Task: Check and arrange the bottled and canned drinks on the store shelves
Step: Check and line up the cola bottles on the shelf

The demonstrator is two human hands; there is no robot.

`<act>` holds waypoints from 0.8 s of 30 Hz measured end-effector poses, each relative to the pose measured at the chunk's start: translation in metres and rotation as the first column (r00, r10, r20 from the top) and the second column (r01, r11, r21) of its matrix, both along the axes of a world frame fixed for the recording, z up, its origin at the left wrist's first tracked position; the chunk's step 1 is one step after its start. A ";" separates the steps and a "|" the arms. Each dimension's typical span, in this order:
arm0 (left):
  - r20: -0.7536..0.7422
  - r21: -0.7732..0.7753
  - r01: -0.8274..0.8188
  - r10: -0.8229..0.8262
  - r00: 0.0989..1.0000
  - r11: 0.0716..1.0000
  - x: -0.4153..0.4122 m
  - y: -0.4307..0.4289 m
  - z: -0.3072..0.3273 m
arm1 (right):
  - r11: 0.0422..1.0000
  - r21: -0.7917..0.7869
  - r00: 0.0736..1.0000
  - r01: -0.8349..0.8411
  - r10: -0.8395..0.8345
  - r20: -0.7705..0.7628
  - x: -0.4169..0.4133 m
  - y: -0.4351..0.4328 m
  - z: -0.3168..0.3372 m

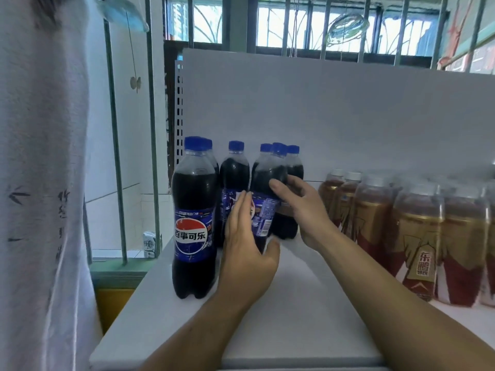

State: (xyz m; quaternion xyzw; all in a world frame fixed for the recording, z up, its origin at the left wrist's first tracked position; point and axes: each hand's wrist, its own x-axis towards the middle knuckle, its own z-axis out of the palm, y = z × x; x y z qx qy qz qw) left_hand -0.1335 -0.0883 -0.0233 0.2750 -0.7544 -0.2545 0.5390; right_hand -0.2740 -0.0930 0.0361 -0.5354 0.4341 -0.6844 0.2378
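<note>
1. Head view: a flat white shelf (294, 303) is running back to a white back panel (334, 111). A cluster of dark plastic cola bottles with blue caps is standing at its left end.
2. The held cola bottle (267, 178), dark with a blue label, is sitting mid-cluster and leaning slightly, top to the right. The left hand is hiding its base, so I cannot tell whether it is touching the shelf.
3. The left hand (246, 245) is clasping the held cola bottle low down. Its fingers are lying nearly straight up the left side of the label and its thumb is wrapping round the lower right.
4. The right hand (302, 207) is gripping the same bottle higher up, from the right. Its thumb is lying across the front above the label and its fingers are going round the back.
5. The front cola bottle (194, 218), with its red-white-blue logo facing the camera, is standing upright just left of the left hand.
6. The rear cola bottles (234, 170) are standing close-packed behind it.
7. Amber drink bottles (417, 236) with gold-and-red labels and pale caps are standing in rows on the shelf's right side, apart from the cola cluster and slightly blurred.
8. A person's white printed shirt (40, 183) is filling the left edge. A barred window (294, 22) is showing above the back panel.
</note>
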 end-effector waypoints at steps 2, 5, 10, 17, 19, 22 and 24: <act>0.010 0.081 -0.031 0.030 0.999 0.996 0.000 -0.004 0.001 | 1.000 -0.019 0.995 -0.024 0.026 0.095 -0.008 0.005 0.001; 0.004 0.186 -0.016 0.016 1.000 0.982 -0.001 -0.003 0.002 | 0.997 -0.055 0.975 -0.057 0.068 0.213 -0.014 0.012 0.005; -0.069 0.310 0.075 -0.056 0.996 0.948 -0.004 0.006 0.005 | 0.995 -0.080 0.962 -0.065 0.084 0.261 -0.016 0.020 0.006; -0.360 0.517 0.516 -0.373 0.855 0.683 -0.008 0.011 0.009 | 0.896 -0.081 0.782 -0.438 0.423 0.457 -0.010 0.030 0.008; -0.368 0.547 0.530 -0.383 0.847 0.648 -0.010 0.013 0.009 | 0.883 -0.093 0.752 -0.459 0.442 0.488 -0.012 0.031 0.009; -0.350 0.531 0.456 -0.304 0.886 0.715 -0.011 0.013 0.009 | 0.906 -0.121 0.748 -0.405 0.404 0.526 -0.012 0.030 0.012; -0.363 0.537 0.441 -0.275 0.890 0.720 -0.010 0.012 0.010 | 0.915 -0.136 0.753 -0.379 0.390 0.530 -0.012 0.028 0.012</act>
